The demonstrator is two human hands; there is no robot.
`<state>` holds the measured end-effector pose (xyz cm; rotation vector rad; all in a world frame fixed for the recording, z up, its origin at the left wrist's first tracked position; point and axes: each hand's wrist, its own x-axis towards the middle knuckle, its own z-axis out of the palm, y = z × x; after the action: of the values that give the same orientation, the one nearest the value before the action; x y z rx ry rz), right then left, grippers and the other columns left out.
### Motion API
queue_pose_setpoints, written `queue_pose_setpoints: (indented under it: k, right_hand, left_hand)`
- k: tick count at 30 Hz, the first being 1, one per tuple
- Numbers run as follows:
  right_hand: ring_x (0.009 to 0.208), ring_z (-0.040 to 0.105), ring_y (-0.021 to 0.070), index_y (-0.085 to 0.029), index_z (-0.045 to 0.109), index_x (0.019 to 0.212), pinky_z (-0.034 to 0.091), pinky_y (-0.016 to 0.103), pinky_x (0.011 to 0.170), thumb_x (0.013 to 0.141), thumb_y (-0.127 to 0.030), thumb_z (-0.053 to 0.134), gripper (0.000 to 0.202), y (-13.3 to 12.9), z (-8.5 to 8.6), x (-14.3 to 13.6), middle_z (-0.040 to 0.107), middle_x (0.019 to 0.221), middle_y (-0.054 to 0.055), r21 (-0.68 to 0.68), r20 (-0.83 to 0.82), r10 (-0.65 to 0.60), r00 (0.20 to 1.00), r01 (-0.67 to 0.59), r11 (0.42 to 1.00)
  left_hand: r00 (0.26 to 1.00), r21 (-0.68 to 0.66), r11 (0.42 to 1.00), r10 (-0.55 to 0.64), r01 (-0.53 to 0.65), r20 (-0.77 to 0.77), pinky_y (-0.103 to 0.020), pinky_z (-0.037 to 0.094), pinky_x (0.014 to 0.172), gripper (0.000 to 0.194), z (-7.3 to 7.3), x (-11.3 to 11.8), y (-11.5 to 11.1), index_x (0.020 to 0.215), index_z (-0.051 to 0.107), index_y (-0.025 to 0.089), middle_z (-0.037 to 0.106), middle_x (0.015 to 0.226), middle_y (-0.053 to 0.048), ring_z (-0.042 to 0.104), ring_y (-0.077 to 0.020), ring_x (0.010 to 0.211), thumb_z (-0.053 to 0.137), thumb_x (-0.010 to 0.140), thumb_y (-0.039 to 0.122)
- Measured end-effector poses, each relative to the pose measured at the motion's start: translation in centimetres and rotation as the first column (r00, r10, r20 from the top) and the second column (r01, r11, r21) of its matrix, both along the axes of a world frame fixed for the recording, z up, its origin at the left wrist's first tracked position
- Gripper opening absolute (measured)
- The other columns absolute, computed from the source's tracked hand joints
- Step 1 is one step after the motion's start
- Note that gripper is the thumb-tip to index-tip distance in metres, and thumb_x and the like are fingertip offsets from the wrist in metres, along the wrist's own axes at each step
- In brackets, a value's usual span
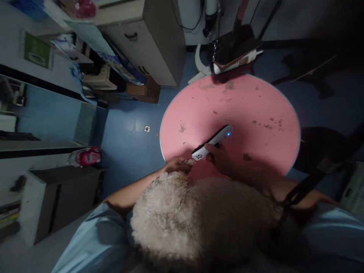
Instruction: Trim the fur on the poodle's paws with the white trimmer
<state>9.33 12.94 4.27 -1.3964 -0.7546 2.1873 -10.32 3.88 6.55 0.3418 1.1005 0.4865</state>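
A curly cream-coloured dog lies close below me on the round pink table. My right hand grips a black-and-white electric clipper with a blue light at its far end, its head pointing toward the dog's fur. My left hand presses into the fur at the dog's far edge, fingers closed on a part of the dog, right beside the clipper head. Which part of the dog it holds is hidden by fur.
A dark strap runs from the dog to the right. A white bottle lies on a stand behind the table. Grey cabinets stand at the back left, a low cabinet at left, on a blue floor.
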Motion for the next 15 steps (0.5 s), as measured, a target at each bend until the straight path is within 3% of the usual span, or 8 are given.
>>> queue_pose_setpoints:
  k: [3, 8, 11, 15]
  right_hand:
    - [0.044, 0.043, 0.011, -0.021, 0.054, 0.062, 0.032, 0.025, 0.044, 0.071, -0.04, 0.073, 0.028, -1.0, 0.5, 0.4, 0.05, 0.045, -0.002, 0.081, -0.019, 0.029, 0.999, -0.028, 0.996]
    - [0.046, 0.044, 0.0113, -0.021, 0.055, 0.062, 0.033, 0.026, 0.045, 0.073, -0.037, 0.069, 0.024, -1.6, 1.2, 0.8, 0.048, 0.046, -0.003, 0.122, -0.062, 0.031, 0.998, -0.023, 0.992]
    - [0.046, 0.043, 0.0115, -0.021, 0.057, 0.065, 0.032, 0.026, 0.046, 0.075, -0.038, 0.066, 0.022, -2.0, 1.6, 1.0, 0.048, 0.047, -0.003, 0.183, -0.042, 0.014, 0.999, -0.006, 0.983]
    - [0.05, 0.046, 0.0121, -0.022, 0.059, 0.068, 0.036, 0.025, 0.051, 0.073, -0.037, 0.068, 0.018, -2.5, 2.1, 1.2, 0.051, 0.048, -0.004, 0.238, -0.17, 0.133, 0.976, -0.091, 0.967]
  left_hand:
    - [0.994, 0.059, 0.998, -0.025, 0.031, -0.108, -0.022, 0.031, 0.053, 0.02, 1.4, 0.5, -0.2, 0.076, 0.068, 0.011, 0.056, 0.06, 0.001, 0.046, -0.0074, 0.053, 0.077, 0.071, 0.028]
    - [0.984, 0.139, 0.99, 0.0, 0.025, -0.176, -0.023, 0.027, 0.049, 0.029, 3.2, 1.5, -0.5, 0.061, 0.058, 0.015, 0.049, 0.052, 0.004, 0.039, -0.0062, 0.048, 0.081, 0.061, 0.034]
    - [0.977, 0.158, 0.987, 0.031, 0.003, -0.212, -0.024, 0.027, 0.05, 0.029, 3.1, 1.7, -1.2, 0.06, 0.057, 0.016, 0.049, 0.051, 0.004, 0.039, -0.0065, 0.048, 0.079, 0.062, 0.035]
    - [0.971, 0.162, 0.985, 0.085, -0.049, -0.223, -0.025, 0.028, 0.052, 0.023, 2.5, 1.6, -2.3, 0.064, 0.06, 0.017, 0.051, 0.053, 0.004, 0.039, -0.0075, 0.049, 0.077, 0.062, 0.032]
